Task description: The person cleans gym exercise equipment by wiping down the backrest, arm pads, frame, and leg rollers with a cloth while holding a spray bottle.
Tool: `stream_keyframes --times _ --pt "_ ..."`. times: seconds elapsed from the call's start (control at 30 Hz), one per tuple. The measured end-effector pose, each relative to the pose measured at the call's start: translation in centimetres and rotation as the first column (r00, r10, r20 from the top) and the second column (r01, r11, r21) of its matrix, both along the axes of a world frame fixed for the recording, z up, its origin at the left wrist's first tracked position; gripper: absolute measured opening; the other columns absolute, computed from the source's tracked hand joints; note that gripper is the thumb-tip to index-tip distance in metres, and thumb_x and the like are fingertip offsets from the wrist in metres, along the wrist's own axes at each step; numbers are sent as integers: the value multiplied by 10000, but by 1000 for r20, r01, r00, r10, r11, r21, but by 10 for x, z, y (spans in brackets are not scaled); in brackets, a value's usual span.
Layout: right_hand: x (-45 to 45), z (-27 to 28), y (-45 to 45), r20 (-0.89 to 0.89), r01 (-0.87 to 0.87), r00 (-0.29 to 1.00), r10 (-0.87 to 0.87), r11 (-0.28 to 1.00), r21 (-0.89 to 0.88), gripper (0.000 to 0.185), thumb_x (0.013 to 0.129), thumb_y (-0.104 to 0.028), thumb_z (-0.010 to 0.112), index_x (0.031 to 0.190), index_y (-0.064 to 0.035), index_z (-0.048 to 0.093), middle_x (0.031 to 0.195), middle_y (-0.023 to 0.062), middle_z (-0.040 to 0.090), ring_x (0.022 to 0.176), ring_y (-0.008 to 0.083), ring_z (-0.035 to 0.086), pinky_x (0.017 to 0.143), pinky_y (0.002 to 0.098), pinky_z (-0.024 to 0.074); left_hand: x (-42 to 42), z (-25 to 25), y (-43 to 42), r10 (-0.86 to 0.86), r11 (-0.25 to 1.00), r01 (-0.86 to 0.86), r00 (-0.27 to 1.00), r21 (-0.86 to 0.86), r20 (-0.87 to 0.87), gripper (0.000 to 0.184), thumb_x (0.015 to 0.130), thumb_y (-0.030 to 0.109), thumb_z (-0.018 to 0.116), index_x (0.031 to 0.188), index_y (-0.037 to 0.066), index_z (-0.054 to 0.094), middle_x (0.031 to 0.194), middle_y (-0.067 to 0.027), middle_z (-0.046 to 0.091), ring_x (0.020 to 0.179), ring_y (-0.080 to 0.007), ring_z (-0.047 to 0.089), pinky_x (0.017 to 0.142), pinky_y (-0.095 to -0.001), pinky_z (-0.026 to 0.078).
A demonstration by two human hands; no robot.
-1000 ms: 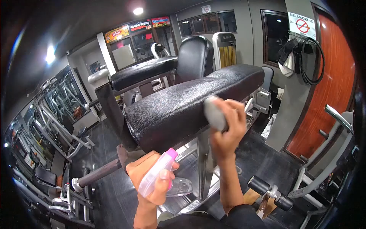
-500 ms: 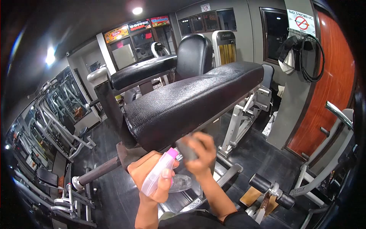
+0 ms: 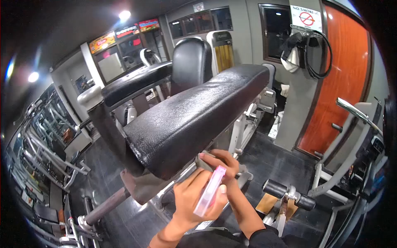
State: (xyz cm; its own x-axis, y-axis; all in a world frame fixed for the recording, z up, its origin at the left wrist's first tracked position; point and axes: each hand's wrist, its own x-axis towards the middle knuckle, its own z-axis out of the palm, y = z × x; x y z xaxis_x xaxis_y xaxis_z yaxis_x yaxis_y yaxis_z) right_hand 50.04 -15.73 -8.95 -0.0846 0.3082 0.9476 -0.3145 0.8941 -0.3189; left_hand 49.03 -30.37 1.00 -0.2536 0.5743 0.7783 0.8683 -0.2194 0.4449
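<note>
My left hand [image 3: 192, 196] is wrapped round a clear spray bottle with a pink nozzle [image 3: 210, 191], in front of the near end of a long black padded bench [image 3: 194, 111]. Just behind the bottle is my right hand [image 3: 223, 163], its fingers curled close under the lower edge of the pad. What my right hand holds is hidden now; a grey object showed in it earlier. The pad's top is glossy, with a seam along its side.
Behind stand a black backrest [image 3: 191, 64] and a second black pad [image 3: 136, 80]. A foam roller [image 3: 276, 188] is at the lower right, near a chrome-handled machine [image 3: 355, 109]. A metal bar [image 3: 108, 206] juts out at the lower left. A red door [image 3: 343, 82] is at the right.
The view has shifted, so the bench appears further left. My right hand has come down from the pad's side to below its edge, close to my left hand, which still grips the bottle.
</note>
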Motion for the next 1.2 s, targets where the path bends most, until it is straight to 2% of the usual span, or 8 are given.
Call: stream_keyframes --times 0.17,0.27,0.37,0.43,0.53,0.7,1.0,1.2 --pt "2 15 26 -102 122 983 -151 963 -240 505 606 90 628 1070 -80 734 970 132 654 867 271 670 766 328 527 -4 -2 18 -120 992 123 990 -38 72 203 800 185 590 791 -11 644 612 -76 579 528 -203 591 516 -305 452" --pt "-3 19 64 -97 137 974 -203 876 -462 475 629 -101 577 1078 -6 702 992 163 647 924 298 643 839 353 500 -4 -6 29 -180 983 186 964 -9 195 146 785 127 622 792 -19 626 662 -120 539 531 -272 537 501 -355 440" --pt "7 23 62 -29 179 980 -198 934 -310 521 626 48 542 1109 -51 708 1021 149 630 912 297 647 818 343 509 -12 -10 45 -152 988 155 981 -18 120 152 789 126 612 783 -26 621 672 -126 556 538 -280 552 501 -352 447" --pt "11 14 59 -13 91 996 -93 988 -129 516 589 -26 740 1101 -81 727 981 150 625 837 298 655 719 370 541 -16 -13 58 -141 990 141 988 12 62 166 795 136 610 773 -28 617 682 -130 568 547 -282 567 508 -343 457" --pt "6 0 81 -3 -7 1000 7 999 37 488 578 -15 754 1054 -123 751 930 98 658 808 261 677 657 323 556 -13 -14 78 -104 992 100 993 74 54 199 801 163 619 767 -33 622 662 -127 555 526 -263 551 492 -336 444" --pt "-2 4 147 -107 140 974 -197 907 -397 518 597 109 588 1064 -69 725 995 154 637 921 297 639 815 354 505 -9 -19 101 -17 1000 15 989 11 146 191 795 160 638 766 -28 627 655 -119 550 519 -229 546 484 -322 423" --pt "8 -8 151 -21 31 999 -32 999 -6 441 642 -33 700 1062 -156 752 943 122 638 771 279 656 628 347 529 -9 -33 144 -12 1000 17 977 -21 211 164 790 140 631 744 -17 631 654 -110 550 541 -250 536 513 -340 422" --pt "8 9 184 0 187 980 -199 921 -342 468 605 8 663 1063 -66 725 967 129 617 862 291 638 763 335 523 -9 -39 152 24 1000 -20 967 -20 252 205 792 180 634 729 -15 632 657 -112 559 545 -246 548 520 -334 434"
